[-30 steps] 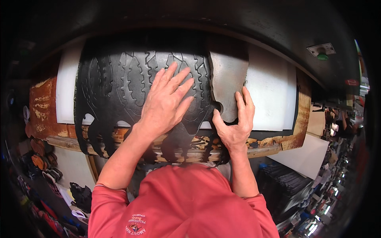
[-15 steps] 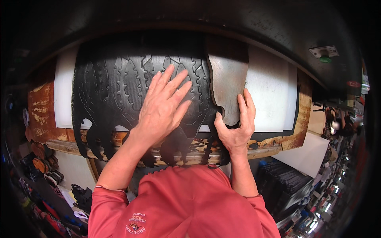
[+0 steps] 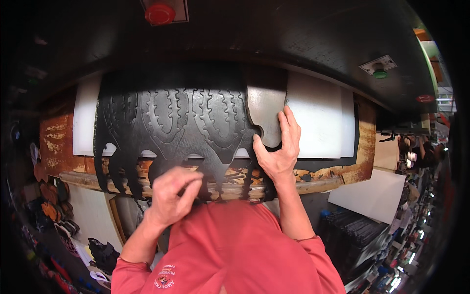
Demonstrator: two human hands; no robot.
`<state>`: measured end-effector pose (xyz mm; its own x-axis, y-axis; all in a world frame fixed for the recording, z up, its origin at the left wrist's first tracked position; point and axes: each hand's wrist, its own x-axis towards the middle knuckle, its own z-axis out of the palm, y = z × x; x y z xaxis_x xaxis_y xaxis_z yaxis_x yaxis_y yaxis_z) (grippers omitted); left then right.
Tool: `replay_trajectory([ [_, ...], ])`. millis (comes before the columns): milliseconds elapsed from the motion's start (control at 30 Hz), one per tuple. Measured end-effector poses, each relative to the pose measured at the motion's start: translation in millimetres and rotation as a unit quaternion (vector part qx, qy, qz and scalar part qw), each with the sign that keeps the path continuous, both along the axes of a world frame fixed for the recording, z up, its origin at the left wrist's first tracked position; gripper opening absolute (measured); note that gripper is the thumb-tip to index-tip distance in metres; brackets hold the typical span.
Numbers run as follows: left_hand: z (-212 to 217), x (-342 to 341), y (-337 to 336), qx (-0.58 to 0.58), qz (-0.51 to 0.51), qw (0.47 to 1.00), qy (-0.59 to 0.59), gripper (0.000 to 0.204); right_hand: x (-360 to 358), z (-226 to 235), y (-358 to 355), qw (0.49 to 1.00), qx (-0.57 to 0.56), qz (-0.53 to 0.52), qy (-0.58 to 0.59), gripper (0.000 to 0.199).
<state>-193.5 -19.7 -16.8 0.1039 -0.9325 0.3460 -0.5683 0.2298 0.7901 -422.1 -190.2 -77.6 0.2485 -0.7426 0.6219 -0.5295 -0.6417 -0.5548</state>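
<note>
A black rubber sheet (image 3: 169,122), embossed with shoe-sole tread shapes, lies in front of me. Its ragged, cut-out near edge hangs over the wooden board. My left hand (image 3: 176,193) is above that edge, its fingers curled in and slightly blurred; whatever may be within them is hidden. At the sheet's right side is a smooth grey-brown panel (image 3: 266,105). My right hand (image 3: 281,152) rests at this panel's near end, with the thumb beside a rounded black notch and the fingers stretched along the right edge.
White boards (image 3: 320,122) lie under the sheet on a worn wooden board (image 3: 360,152). A dark machine beam (image 3: 274,39) spans the far side, bearing a red button (image 3: 160,14) and a green button (image 3: 380,74). Stacked black sheets (image 3: 347,230) stand at lower right.
My left hand has lifted off the tread pattern, come back toward me and curled its fingers. My right hand keeps its place by the panel. The view has shifted, showing more of the beam.
</note>
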Motion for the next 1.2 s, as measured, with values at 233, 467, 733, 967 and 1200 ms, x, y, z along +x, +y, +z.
replay_trajectory([
  [233, -56, -28, 20, -0.071, 0.037, 0.988, -0.132, 0.021, -30, 3, 38, 0.993, 0.095, -0.038, -0.055, 0.056],
  [467, -56, -28, 17, -0.089, 0.060, 0.979, -0.172, 0.020, -60, -2, 63, 0.991, 0.076, -0.064, -0.089, 0.020],
  [733, -58, -28, 14, -0.153, 0.061, 0.965, -0.205, 0.017, -119, 88, -10, 0.964, -0.064, -0.143, -0.216, 0.014],
  [967, -35, -59, 14, -0.158, 0.080, 0.963, -0.201, 0.008, -181, 98, -24, 0.979, -0.050, -0.123, -0.156, 0.017],
  [1200, -18, -90, 13, -0.130, 0.083, 0.962, -0.226, 0.011, -195, 9, 49, 0.967, 0.085, -0.153, -0.183, 0.013],
])
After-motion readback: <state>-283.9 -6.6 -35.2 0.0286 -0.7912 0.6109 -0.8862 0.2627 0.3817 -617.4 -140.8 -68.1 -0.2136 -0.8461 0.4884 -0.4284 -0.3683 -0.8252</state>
